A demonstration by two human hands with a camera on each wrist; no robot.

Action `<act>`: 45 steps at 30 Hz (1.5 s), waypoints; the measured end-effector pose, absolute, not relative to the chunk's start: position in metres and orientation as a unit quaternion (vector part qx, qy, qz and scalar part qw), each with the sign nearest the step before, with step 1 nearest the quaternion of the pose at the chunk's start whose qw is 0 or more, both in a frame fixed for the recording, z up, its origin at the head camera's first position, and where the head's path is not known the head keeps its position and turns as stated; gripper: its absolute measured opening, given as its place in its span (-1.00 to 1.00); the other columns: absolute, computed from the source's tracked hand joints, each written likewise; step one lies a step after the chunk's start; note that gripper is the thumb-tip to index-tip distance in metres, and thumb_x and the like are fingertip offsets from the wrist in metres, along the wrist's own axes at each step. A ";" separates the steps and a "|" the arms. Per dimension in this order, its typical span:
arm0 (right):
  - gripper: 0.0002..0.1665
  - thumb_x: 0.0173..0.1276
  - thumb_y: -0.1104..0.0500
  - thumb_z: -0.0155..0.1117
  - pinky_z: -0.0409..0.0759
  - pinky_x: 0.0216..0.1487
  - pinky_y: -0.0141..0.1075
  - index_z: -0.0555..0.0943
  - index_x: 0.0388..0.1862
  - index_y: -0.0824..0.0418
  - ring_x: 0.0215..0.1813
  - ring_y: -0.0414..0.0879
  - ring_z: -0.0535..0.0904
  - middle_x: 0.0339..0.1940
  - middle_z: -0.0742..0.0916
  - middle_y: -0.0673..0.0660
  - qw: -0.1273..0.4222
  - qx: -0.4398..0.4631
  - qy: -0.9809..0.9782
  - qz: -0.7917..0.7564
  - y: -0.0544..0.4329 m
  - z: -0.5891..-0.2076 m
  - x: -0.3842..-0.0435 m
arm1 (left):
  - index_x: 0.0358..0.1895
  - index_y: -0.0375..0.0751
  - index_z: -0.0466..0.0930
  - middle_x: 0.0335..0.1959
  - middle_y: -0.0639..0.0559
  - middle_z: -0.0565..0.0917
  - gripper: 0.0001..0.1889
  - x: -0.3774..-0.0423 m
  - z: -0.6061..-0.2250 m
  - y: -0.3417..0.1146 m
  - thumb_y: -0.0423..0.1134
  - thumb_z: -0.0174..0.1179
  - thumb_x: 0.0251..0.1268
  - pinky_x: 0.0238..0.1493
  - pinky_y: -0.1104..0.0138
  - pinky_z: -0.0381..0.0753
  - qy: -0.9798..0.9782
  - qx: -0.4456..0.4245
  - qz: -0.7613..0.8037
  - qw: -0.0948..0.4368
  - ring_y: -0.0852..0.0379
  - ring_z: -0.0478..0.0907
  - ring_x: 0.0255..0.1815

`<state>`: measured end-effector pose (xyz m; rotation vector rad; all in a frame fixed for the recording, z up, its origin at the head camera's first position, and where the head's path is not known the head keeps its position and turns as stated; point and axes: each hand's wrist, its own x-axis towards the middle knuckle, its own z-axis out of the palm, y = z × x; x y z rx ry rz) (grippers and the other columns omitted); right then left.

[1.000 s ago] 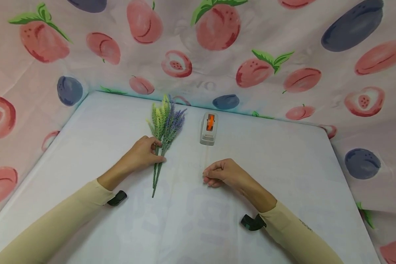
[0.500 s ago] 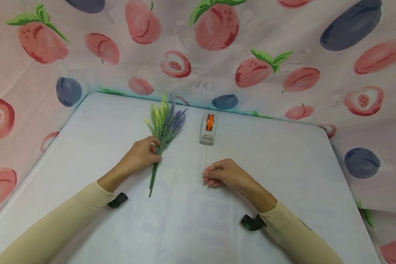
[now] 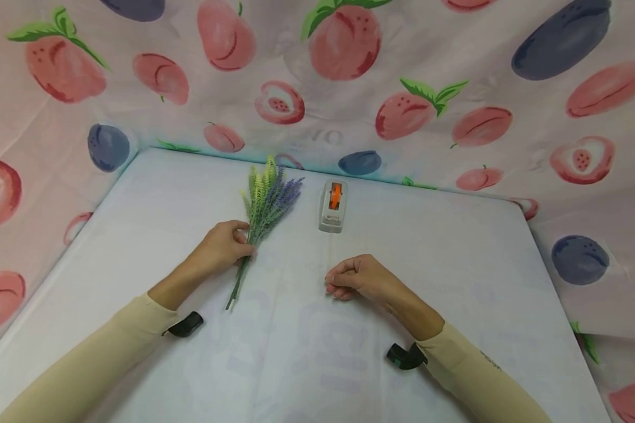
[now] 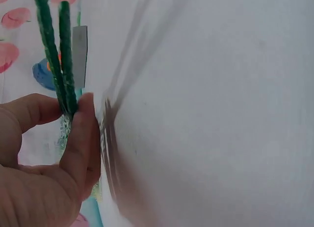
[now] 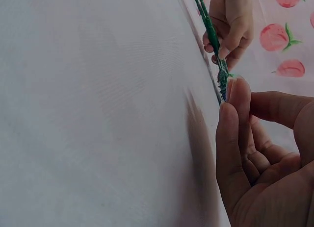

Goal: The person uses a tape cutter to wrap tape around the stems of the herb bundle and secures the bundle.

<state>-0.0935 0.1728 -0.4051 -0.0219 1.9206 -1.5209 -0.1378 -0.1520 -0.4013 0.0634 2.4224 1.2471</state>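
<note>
My left hand (image 3: 223,244) pinches the green stems of artificial lavender sprigs (image 3: 267,197), yellow-green on one side and purple on the other. In the left wrist view, two textured stem ends (image 4: 51,55) rise above thumb and finger, close over the table. My right hand (image 3: 360,277) hovers to the right of the bunch, thumb and fingertips brought together. Its fingertips (image 5: 228,119) show large in the right wrist view; I cannot tell whether something thin is between them. Beyond both hands stands a grey tape dispenser (image 3: 332,207) with an orange reel.
A white cloth (image 3: 455,264) covers the table. Fruit-patterned curtains (image 3: 344,94) hang along the back and sides. Black wrist cameras (image 3: 187,324) sit under both beige sleeves (image 3: 471,370).
My left hand has drawn the stems closer together and moved slightly left. The stem ends have swung left, so the bunch tilts more. The right hand stays still.
</note>
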 end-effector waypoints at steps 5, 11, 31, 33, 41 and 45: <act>-0.77 0.43 0.26 0.34 0.73 -0.22 -0.29 0.71 -0.07 0.42 -0.35 -0.16 0.73 -0.31 0.82 0.17 0.339 -0.009 0.737 -0.585 0.172 -0.405 -0.093 | 0.52 -0.51 0.13 0.00 -0.25 0.66 -0.29 -0.139 -0.407 -0.156 -0.30 0.24 0.46 -0.10 0.23 0.72 0.797 0.000 0.544 0.261 0.06 0.72 -0.16; -0.76 0.43 0.25 0.35 0.73 -0.22 -0.29 0.71 -0.07 0.42 -0.36 -0.16 0.73 -0.32 0.82 0.17 0.338 -0.008 0.737 -0.586 0.172 -0.405 -0.093 | 0.62 -0.42 -0.17 0.29 -0.33 0.57 -0.18 -0.136 -0.408 -0.162 -0.35 0.16 0.51 -0.01 0.23 0.70 0.687 -0.012 0.654 0.317 0.12 0.74 -0.06; -0.76 0.43 0.24 0.35 0.73 -0.20 -0.28 0.71 -0.06 0.41 -0.35 -0.15 0.74 -0.30 0.82 0.20 0.340 -0.003 0.738 -0.583 0.172 -0.407 -0.095 | 0.59 -0.48 -0.13 0.33 -0.54 0.43 -0.24 -0.124 -0.410 -0.160 -0.47 0.11 0.50 0.13 0.16 0.64 0.619 0.037 0.699 0.356 0.02 0.74 0.02; -0.76 0.44 0.25 0.34 0.73 -0.20 -0.28 0.71 -0.06 0.41 -0.34 -0.15 0.74 -0.30 0.82 0.20 0.340 -0.002 0.738 -0.583 0.172 -0.407 -0.095 | 0.58 -0.48 -0.07 0.33 -0.54 0.42 -0.27 -0.123 -0.410 -0.160 -0.48 0.10 0.50 0.09 0.13 0.67 0.621 0.034 0.697 0.358 0.01 0.75 -0.01; -0.76 0.41 0.24 0.37 0.73 -0.20 -0.28 0.72 -0.07 0.41 -0.35 -0.15 0.74 -0.31 0.82 0.19 0.340 0.002 0.738 -0.583 0.172 -0.407 -0.095 | 0.63 -0.36 -0.15 0.35 -0.49 0.39 -0.20 -0.121 -0.412 -0.162 -0.46 0.13 0.49 0.09 0.05 0.67 0.623 0.061 0.681 0.379 -0.01 0.70 0.05; -0.75 0.42 0.24 0.37 0.73 -0.21 -0.28 0.72 -0.06 0.41 -0.35 -0.16 0.74 -0.32 0.82 0.19 0.340 0.001 0.738 -0.583 0.172 -0.407 -0.095 | 0.65 -0.32 -0.25 0.32 -0.46 0.40 -0.10 -0.117 -0.411 -0.162 -0.49 0.16 0.44 0.14 0.05 0.65 0.618 0.081 0.677 0.391 -0.07 0.64 0.14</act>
